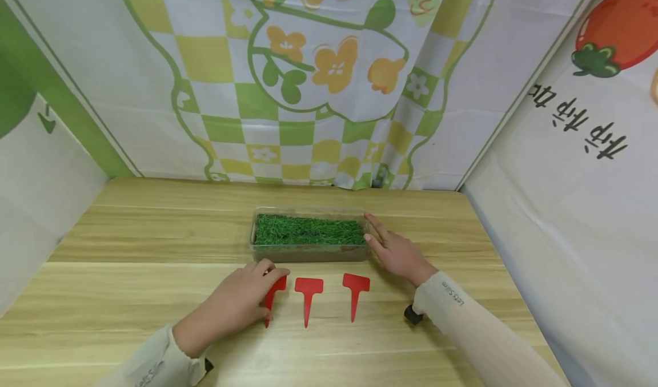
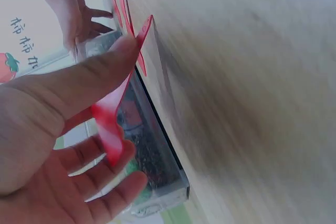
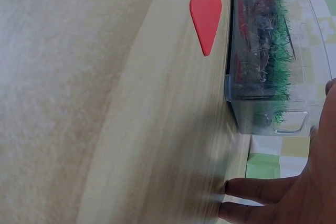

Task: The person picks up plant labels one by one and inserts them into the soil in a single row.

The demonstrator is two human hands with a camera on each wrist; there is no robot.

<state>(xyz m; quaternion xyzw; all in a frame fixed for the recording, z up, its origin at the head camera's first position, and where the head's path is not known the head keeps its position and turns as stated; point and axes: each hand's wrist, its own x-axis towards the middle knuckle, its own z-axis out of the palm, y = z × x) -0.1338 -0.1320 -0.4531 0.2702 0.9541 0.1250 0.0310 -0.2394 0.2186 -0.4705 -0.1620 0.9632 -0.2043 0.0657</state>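
Note:
My left hand point(image 1: 239, 298) pinches a red T-shaped plant label point(image 1: 278, 285) between thumb and fingers. In the left wrist view the thumb presses near the label's pointed end, and the fingers lie against its wide head point(image 2: 111, 140). Two more red plant labels, a middle one point(image 1: 309, 286) and a right one point(image 1: 356, 283), lie on the table. Behind them stands a clear plastic box point(image 1: 312, 254) with green artificial grass point(image 1: 308, 231) in it. My right hand point(image 1: 398, 253) rests its thumb and forefinger at the box's right end, while two fingertips point(image 3: 231, 186) touch the table.
The wooden table point(image 1: 169, 227) reaches back to a wall cloth point(image 1: 298, 153) with green and yellow checks. A white printed side wall point(image 1: 581, 193) stands along the right, and another pale wall point(image 1: 31, 204) along the left.

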